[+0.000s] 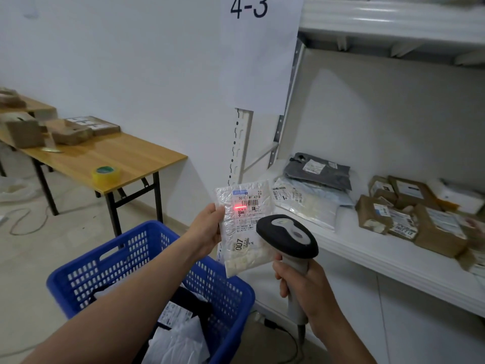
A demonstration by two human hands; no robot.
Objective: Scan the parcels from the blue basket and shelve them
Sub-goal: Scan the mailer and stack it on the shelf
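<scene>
— White walls all round, and a white metal shelf (pixel 380 261) on the right, next to a paper sign (pixel 259 48) reading "4-3". What's lying on it?
— A grey mailer bag (pixel 319 170) at the back, a clear bag (pixel 307 203) in front of it, and brown cardboard parcels (pixel 420 216) further right.
— And the hands?
— The left hand (pixel 210 229) pinches a clear bubble-wrap parcel (pixel 244 224) by its left edge, thumb in front. It holds the parcel upright in the air above the far corner of the blue basket (pixel 86 274), just before the shelf's edge, label facing the camera.
— The right hand (pixel 307 292)?
— Fingers wrapped fully round the grey handle of a barcode scanner (pixel 287 237), whose black head overlaps the parcel's lower right in view. A red line (pixel 238 207) lies across the label's barcode.
— The basket?
— Below the left forearm, with more bagged parcels (pixel 178 334) inside, white and black.
— Anything behind?
— A wooden counter (pixel 105 153) along the left wall, carrying cardboard boxes (pixel 70 132) and a yellow roll of tape (pixel 106 174) near its front edge.
</scene>
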